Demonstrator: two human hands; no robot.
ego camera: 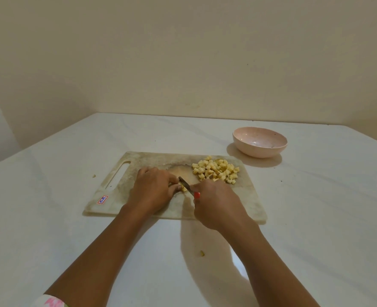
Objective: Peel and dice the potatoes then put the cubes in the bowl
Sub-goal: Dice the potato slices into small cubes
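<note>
A stained white cutting board [245, 202] lies on the table in front of me. At its far right sits a pile of yellow potato cubes [216, 170]. My left hand [153, 189] curls over a small potato piece [183, 189] in the board's middle and holds it down with its fingertips. My right hand [216, 204] grips a knife [186, 185] with a red handle; the blade lies against the piece beside my left fingertips. A pink bowl [259, 141] with nothing in it stands beyond the board, to the right.
The white table [50, 218] meets beige walls at its far edge. One small potato scrap [202, 253] lies near me between my forearms, another scrap [94, 175] left of the board. The board has a handle slot [118, 176] at its left end.
</note>
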